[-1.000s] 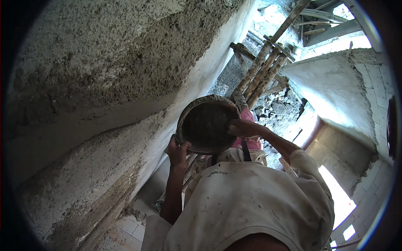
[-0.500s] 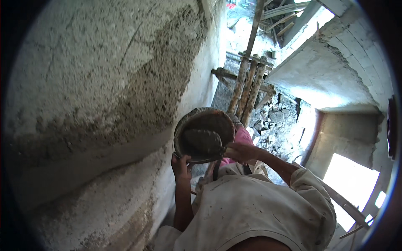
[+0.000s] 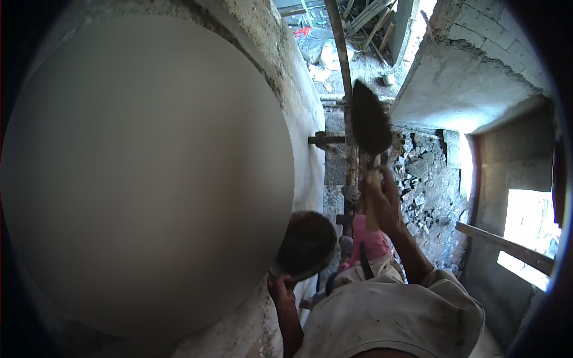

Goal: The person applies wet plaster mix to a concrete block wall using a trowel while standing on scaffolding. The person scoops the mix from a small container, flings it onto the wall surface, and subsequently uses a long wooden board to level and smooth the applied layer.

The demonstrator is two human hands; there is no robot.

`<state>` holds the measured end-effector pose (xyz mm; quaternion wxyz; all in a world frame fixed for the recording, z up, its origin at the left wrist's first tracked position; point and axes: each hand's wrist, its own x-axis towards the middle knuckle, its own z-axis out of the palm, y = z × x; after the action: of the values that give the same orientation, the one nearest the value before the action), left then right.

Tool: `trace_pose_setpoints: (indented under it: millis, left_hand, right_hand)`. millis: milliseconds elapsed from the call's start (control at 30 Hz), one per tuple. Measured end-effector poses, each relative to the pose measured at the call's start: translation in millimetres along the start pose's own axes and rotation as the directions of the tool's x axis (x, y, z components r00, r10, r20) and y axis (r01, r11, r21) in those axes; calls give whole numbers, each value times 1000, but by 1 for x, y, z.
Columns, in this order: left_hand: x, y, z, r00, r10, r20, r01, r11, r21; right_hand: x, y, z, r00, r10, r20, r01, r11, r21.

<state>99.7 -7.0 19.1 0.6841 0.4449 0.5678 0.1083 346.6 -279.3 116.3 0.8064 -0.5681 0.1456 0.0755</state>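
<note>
My left hand (image 3: 282, 283) grips the rim of a dark, round bowl (image 3: 307, 238) at the lower middle. My right hand (image 3: 382, 200) is closed on the light handle of a trowel, whose dark, pointed blade (image 3: 370, 119) is raised beyond it; whether it carries mortar I cannot tell. A large, featureless grey round patch covers the left of the picture, hiding most of the plastered wall (image 3: 304, 131) and part of the bowl's side. Pink cloth (image 3: 370, 235) shows below me.
Scaffold poles (image 3: 339, 53) with crosspieces run below me. Broken rubble (image 3: 421, 185) lies on the ground to the right. A board (image 3: 501, 241) crosses before a bright opening in the grey wall (image 3: 498, 155). Timber, a red item and a small pail (image 3: 388, 80) lie at the top.
My right hand has lifted the trowel up and away from the bowl. The bowl in my left hand is lower. The view has turned, and the grey patch now covers the left side.
</note>
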Motion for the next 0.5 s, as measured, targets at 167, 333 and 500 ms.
trace_pose_setpoints:
  millis: [167, 333, 500]
  left_hand:
    - [-24, 6, -2, 855, 488, 176, -504, 701, 505]
    - [-75, 19, 30, 630, 619, 469, -686, 162, 709]
    - [-84, 24, 37, 639, 659, 395, -638, 167, 752]
  right_hand:
    - [137, 9, 64, 903, -277, -328, 255, 961, -110]
    - [268, 105, 237, 947, -281, -155, 204, 900, -384]
    - [123, -82, 344, 730, -488, 480, 670, 651, -358]
